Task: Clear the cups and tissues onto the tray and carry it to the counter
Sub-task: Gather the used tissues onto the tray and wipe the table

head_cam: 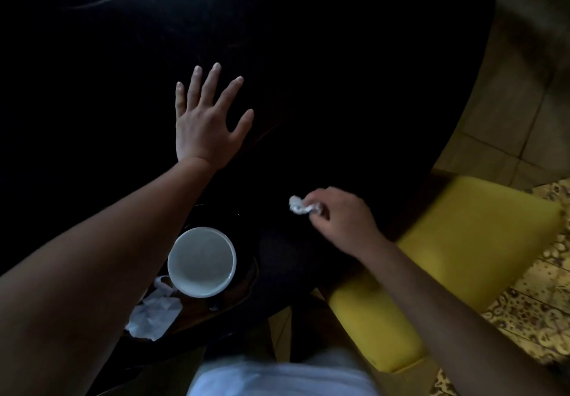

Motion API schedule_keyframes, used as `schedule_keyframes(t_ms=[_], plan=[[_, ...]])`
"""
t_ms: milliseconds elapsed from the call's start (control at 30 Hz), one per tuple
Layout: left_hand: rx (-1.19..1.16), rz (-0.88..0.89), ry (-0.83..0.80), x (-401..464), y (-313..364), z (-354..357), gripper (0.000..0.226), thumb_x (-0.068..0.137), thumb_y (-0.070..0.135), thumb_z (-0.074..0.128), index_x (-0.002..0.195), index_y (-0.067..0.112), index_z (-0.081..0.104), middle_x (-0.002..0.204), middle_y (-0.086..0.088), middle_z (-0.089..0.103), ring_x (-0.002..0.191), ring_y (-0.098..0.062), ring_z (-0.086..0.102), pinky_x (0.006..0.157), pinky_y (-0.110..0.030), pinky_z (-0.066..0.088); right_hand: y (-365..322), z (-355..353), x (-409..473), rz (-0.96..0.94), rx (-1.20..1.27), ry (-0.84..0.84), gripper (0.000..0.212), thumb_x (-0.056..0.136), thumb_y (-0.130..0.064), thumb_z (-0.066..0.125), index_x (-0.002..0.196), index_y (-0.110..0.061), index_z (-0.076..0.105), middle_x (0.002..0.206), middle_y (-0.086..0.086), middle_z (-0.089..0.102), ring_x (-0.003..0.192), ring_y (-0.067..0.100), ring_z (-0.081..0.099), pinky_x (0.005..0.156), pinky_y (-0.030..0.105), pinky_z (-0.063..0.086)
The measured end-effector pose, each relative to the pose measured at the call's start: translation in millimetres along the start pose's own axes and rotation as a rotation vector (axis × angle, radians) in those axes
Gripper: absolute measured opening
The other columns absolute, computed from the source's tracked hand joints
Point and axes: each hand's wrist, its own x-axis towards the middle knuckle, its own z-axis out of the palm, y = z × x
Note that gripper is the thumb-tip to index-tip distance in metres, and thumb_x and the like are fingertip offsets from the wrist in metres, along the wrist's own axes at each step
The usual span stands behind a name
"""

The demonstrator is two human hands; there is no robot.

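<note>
A white cup stands empty on a dark tray near the table's front edge. Beside the cup, at its lower left, lies a crumpled white tissue, partly hidden under my left forearm. My left hand is spread flat over the dark table, fingers apart, holding nothing. My right hand hovers to the right of the cup and pinches a small balled tissue between its fingertips. The tray's outline is hard to make out in the dark.
A yellow upholstered chair stands at the table's right front edge. Beige floor tiles and a patterned floor lie beyond it. The table curves round on the right side.
</note>
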Motion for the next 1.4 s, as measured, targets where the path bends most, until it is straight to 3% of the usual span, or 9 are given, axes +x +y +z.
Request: schedule_keyframes(t_ms=[133, 233, 367, 467, 567, 667, 933, 1167, 1400], plan=[[0.013, 0.009, -0.008, 1.6, 2.1, -1.8, 0.064, 0.100, 0.064, 0.037, 0.158, 0.037, 0.034, 0.171, 0.000, 0.017, 0.159, -0.026, 0.005, 0.128, -0.053, 0.003, -16.7, 25.2, -39.5, -0.064, -0.052, -0.155, 0.023, 0.089, -0.022, 0.064, 0.110, -0.030, 0.067, 0.104, -0.006, 0.061, 0.098, 0.021, 0.065, 0.083, 0.039, 0.053], [0.031, 0.016, -0.028, 2.3, 2.6, -4.0, 0.064, 0.101, 0.064, 0.035, 0.159, 0.036, 0.031, 0.172, -0.001, 0.015, 0.159, -0.026, 0.002, 0.127, -0.054, 0.002, -12.5, 30.1, -55.2, -0.042, 0.008, -0.169, 0.020, 0.091, -0.022, 0.063, 0.108, -0.031, 0.068, 0.102, -0.011, 0.062, 0.097, 0.012, 0.063, 0.083, 0.033, 0.053], [0.024, 0.037, -0.152, 3.8, -2.2, -15.2, 0.064, 0.102, 0.062, 0.037, 0.161, 0.036, 0.026, 0.173, 0.000, 0.008, 0.159, -0.025, -0.004, 0.127, -0.052, -0.003, -5.6, 5.9, -50.6, 0.014, 0.217, 0.037, 0.018, 0.085, -0.012, 0.072, 0.095, -0.026, 0.071, 0.090, -0.012, 0.067, 0.086, 0.003, 0.064, 0.075, 0.020, 0.052], [-0.230, -0.015, -0.235, 4.6, -14.2, -51.5, 0.055, 0.103, 0.051, 0.051, 0.153, 0.029, 0.046, 0.168, -0.002, 0.029, 0.156, -0.022, 0.019, 0.127, -0.041, 0.014, -18.2, -22.7, -42.9, 0.016, 0.326, 0.180, 0.018, 0.084, -0.007, 0.075, 0.093, -0.022, 0.071, 0.084, -0.010, 0.069, 0.080, 0.005, 0.066, 0.067, 0.015, 0.048], [-0.396, -0.102, -0.007, -37.7, -41.6, -90.5, 0.047, 0.099, 0.043, 0.056, 0.141, 0.021, 0.060, 0.152, -0.003, 0.051, 0.141, -0.019, 0.047, 0.119, -0.036, 0.035, -41.2, -43.2, -38.8, -0.018, 0.458, 0.189, 0.015, 0.088, -0.013, 0.073, 0.096, -0.025, 0.068, 0.086, -0.007, 0.069, 0.077, 0.009, 0.067, 0.062, 0.022, 0.053], [-0.354, -0.228, 0.263, -127.6, -81.4, -111.3, 0.040, 0.099, 0.032, 0.057, 0.133, 0.013, 0.065, 0.142, -0.006, 0.060, 0.134, -0.020, 0.054, 0.115, -0.038, 0.040, -66.6, -43.2, -37.3, -0.084, 0.469, 0.194, 0.016, 0.090, -0.017, 0.073, 0.101, -0.025, 0.066, 0.091, -0.009, 0.068, 0.082, 0.007, 0.067, 0.066, 0.018, 0.054], [-0.206, -0.683, 0.321, -337.5, -167.7, -80.1, 0.055, 0.099, 0.042, 0.047, 0.145, 0.011, 0.051, 0.157, -0.011, 0.044, 0.148, -0.031, 0.034, 0.116, -0.038, 0.024, -130.9, -9.3, -43.2, -0.174, 0.528, 0.228, 0.019, 0.088, -0.016, 0.077, 0.105, -0.016, 0.068, 0.096, -0.006, 0.072, 0.086, 0.010, 0.071, 0.073, 0.019, 0.055], [-0.034, -0.725, 0.124, -367.6, -205.1, -12.3, 0.076, 0.100, 0.064, 0.037, 0.161, 0.021, 0.025, 0.172, -0.011, 0.009, 0.159, -0.031, -0.001, 0.126, -0.048, -0.002, -181.0, 41.8, -59.2, -0.276, 0.436, 0.141, 0.017, 0.088, -0.017, 0.078, 0.101, -0.016, 0.066, 0.093, -0.004, 0.071, 0.085, 0.010, 0.070, 0.072, 0.024, 0.055], [0.017, -0.717, 0.028, -366.7, -203.5, 7.8, 0.081, 0.100, 0.070, 0.029, 0.164, 0.023, 0.015, 0.173, -0.010, -0.001, 0.159, -0.029, -0.008, 0.127, -0.053, -0.004, -211.3, 81.6, -80.7, -0.292, 0.318, 0.118, 0.017, 0.089, -0.014, 0.076, 0.100, -0.015, 0.063, 0.090, -0.011, 0.065, 0.084, 0.005, 0.065, 0.074, 0.021, 0.054]])
